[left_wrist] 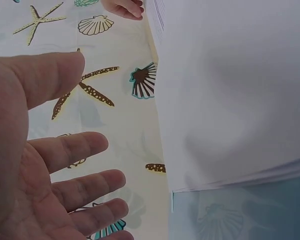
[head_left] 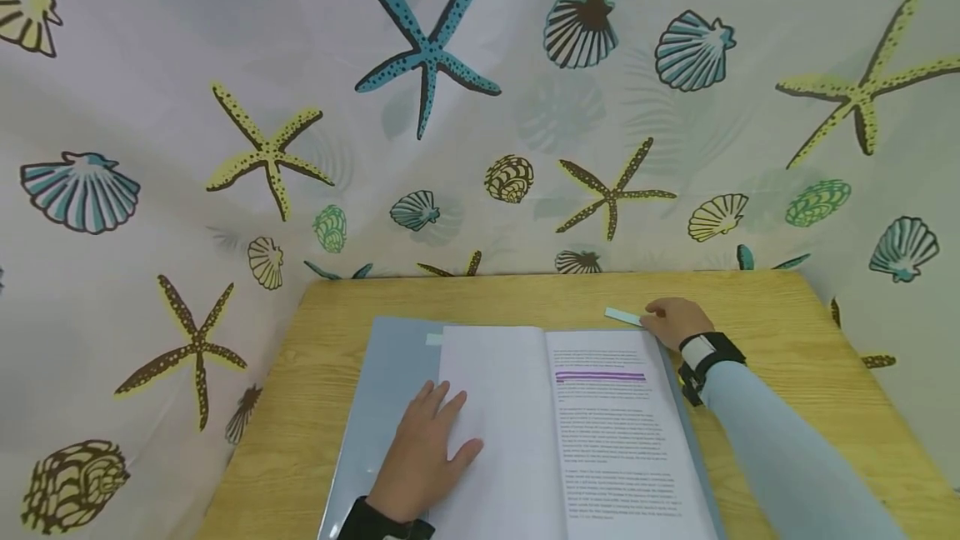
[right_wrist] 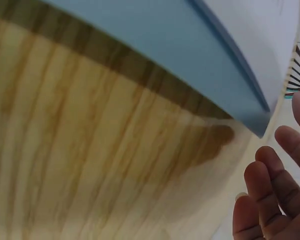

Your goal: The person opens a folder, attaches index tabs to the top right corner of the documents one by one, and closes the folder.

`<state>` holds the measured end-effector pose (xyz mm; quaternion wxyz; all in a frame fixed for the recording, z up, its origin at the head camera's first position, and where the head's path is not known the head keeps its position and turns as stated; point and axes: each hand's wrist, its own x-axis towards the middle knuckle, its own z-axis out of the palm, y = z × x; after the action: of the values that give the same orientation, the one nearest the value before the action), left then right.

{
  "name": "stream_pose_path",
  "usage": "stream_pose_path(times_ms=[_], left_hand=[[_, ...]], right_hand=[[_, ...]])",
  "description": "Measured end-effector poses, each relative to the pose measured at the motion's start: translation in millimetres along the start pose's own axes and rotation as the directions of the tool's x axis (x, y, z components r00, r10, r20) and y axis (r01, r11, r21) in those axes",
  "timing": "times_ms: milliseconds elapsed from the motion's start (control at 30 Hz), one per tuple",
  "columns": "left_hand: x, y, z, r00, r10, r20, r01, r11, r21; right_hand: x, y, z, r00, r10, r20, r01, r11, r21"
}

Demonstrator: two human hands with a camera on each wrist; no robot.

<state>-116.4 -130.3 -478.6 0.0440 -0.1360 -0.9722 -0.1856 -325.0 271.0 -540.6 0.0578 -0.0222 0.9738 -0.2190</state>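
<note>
An opened blue folder (head_left: pixel 401 357) holds a stack of paper, with a blank page (head_left: pixel 495 415) on the left and a printed page (head_left: pixel 611 432) on the right. Two purple lines mark the upper text. My left hand (head_left: pixel 423 452) lies spread over the left cover and the blank page's edge; the left wrist view shows its fingers (left_wrist: pixel 90 187) apart with nothing between them. At the folder's top right corner is my right hand (head_left: pixel 678 323), fingers (right_wrist: pixel 262 200) loosely bent. A pale strip (head_left: pixel 622 317) reaches to its fingertips; no strip shows in the right wrist view.
The folder lies on a wooden table (head_left: pixel 787 307). A small pale tab (head_left: pixel 433 339) sits on the folder's left cover near the top. Behind the table hangs a white cloth (head_left: pixel 480 223) printed with shells and starfish, which also runs along both sides.
</note>
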Motion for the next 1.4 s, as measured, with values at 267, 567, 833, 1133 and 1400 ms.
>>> stream_pose_path(times_ms=[267, 567, 833, 1133, 1400], left_hand=[[-1.1, 0.5, 1.2, 1.000, -0.012, 0.016, 0.012, 1.000, -0.019], [-2.9, -0.2, 0.8, 1.000, 0.006, -0.017, -0.006, 1.000, -0.010], [-5.5, -0.5, -0.6, 1.000, -0.005, -0.023, 0.004, 0.999, -0.032], [-4.2, 6.6, 2.3, 1.000, -0.014, -0.015, 0.013, 0.999, -0.033], [-2.6, 11.3, 2.7, 0.999, -0.017, -0.031, 0.015, 0.999, -0.044]], right_hand=[[14.8, 5.5, 13.0, 0.998, -0.055, 0.037, 0.056, 0.998, -0.038], [16.9, 2.7, 19.9, 0.994, -0.110, -0.030, 0.107, 0.992, -0.073], [19.6, -0.9, 20.2, 0.997, -0.078, -0.019, 0.077, 0.996, -0.035], [15.2, 0.8, 12.1, 0.996, -0.061, -0.062, 0.063, 0.997, 0.037], [-18.6, -37.3, -15.2, 0.987, -0.147, -0.067, 0.159, 0.956, 0.248]])
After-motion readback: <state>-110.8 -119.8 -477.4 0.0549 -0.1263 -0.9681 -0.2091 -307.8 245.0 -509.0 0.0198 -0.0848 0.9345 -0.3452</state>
